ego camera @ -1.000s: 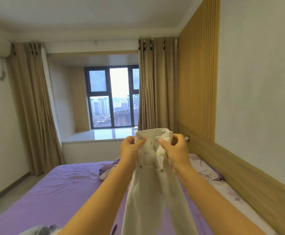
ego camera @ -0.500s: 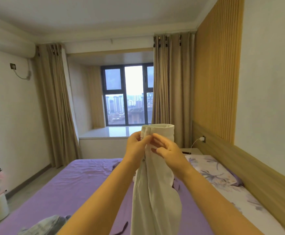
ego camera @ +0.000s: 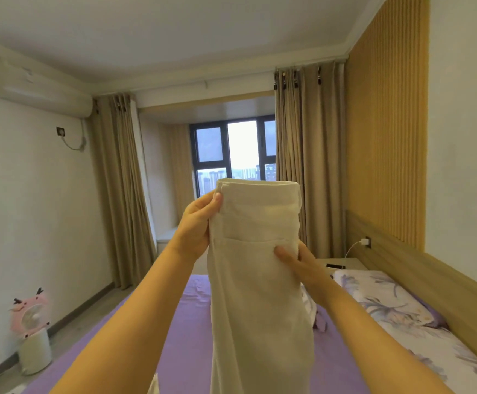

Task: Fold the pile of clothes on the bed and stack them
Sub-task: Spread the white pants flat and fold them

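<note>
White trousers being held up over the bed

The thick woven white trousers are being pinched at the waistband edge by the left hand and gripped lower by the right hand, hanging in a long fold above the smooth purple bed.

No readable text or label anywhere; the wall air conditioner seems unmarked
</note>
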`<action>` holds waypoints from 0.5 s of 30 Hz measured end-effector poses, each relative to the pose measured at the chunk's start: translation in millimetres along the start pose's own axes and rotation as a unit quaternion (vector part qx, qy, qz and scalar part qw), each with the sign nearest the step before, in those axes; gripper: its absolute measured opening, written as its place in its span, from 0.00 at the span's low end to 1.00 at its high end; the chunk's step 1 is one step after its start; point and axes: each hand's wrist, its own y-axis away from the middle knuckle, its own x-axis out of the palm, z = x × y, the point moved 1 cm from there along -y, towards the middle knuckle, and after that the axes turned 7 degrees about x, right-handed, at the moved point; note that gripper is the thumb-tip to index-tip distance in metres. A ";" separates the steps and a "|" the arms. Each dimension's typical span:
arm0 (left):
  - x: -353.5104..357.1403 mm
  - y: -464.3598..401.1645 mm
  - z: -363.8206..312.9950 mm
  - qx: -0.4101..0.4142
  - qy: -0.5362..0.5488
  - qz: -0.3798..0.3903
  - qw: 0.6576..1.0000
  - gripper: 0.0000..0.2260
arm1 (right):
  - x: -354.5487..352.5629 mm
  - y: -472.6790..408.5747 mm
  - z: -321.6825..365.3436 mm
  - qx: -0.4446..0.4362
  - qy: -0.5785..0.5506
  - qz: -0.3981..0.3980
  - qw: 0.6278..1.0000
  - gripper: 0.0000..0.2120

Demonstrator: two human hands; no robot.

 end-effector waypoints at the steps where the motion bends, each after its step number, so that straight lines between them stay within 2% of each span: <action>1: -5.6 2.2 -1.9 0.001 -0.011 -0.010 1.000 0.13 | 5.1 0.2 0.4 0.010 -0.006 -0.009 1.000 0.27; 4: -26.4 10.5 -4.4 -0.002 -0.088 -0.081 0.993 0.13 | 21.9 -0.2 1.1 0.019 0.001 -0.045 0.999 0.17; 6: -38.6 15.5 -6.6 -0.008 -0.189 -0.152 0.970 0.12 | 40.5 0.3 3.9 0.014 0.001 -0.062 0.998 0.11; 8: -45.0 21.5 -12.4 0.023 -0.332 -0.225 0.916 0.13 | 61.5 0.6 9.1 0.002 0.015 -0.084 0.996 0.11; 9: -44.4 24.3 -17.8 0.085 -0.427 -0.244 0.867 0.15 | 71.7 0.1 11.6 -0.006 0.026 -0.088 0.996 0.12; 10: -40.1 26.9 -24.2 0.178 -0.508 -0.231 0.811 0.16 | 81.3 -0.7 14.5 -0.013 0.038 -0.085 0.996 0.13; 12: -20.7 30.1 -35.5 0.361 -0.590 -0.110 0.714 0.12 | 98.9 -1.7 20.3 -0.022 0.064 -0.071 0.995 0.13; 14: -1.0 32.1 -38.5 0.426 -0.633 0.009 0.646 0.12 | 115.0 0.7 25.3 -0.030 0.093 -0.060 0.993 0.13; 15: 6.2 32.2 -38.5 0.410 -0.658 0.046 0.630 0.14 | 121.4 2.9 27.4 -0.042 0.115 -0.059 0.991 0.13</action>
